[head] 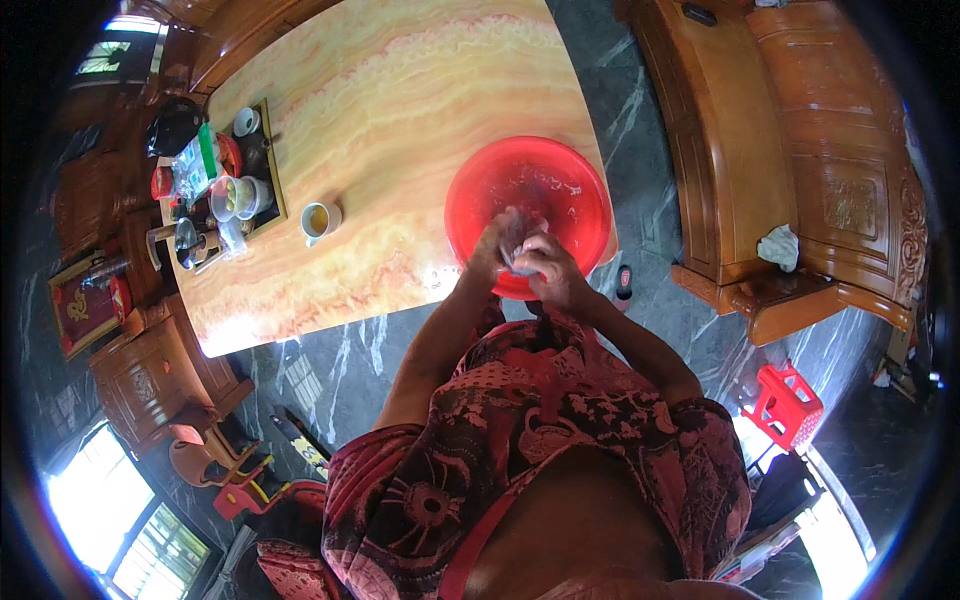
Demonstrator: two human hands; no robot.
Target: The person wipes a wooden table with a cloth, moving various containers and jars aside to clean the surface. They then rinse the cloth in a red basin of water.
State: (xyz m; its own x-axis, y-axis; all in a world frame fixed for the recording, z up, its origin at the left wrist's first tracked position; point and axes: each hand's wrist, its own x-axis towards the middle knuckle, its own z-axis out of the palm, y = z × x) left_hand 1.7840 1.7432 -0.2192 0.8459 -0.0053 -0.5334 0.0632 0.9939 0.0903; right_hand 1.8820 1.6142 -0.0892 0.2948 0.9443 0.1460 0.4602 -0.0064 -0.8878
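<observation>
A large red plastic basin stands near the front right corner of the marble-patterned table, with some liquid or suds inside. Over its near side, both my hands grip one wet, greyish, crumpled thing, which looks like a cloth. My left hand and my right hand are not easy to tell by side, but the first is on the picture's left and the other on its right. The fingers are curled about the cloth and partly hide it. A white cup with yellowish liquid is left of the basin.
At the table's left end, a tray holds plastic containers, a small bowl and a bag. A carved wooden bench is on the right, with a white cloth on it. A red plastic stool stands on the floor.
</observation>
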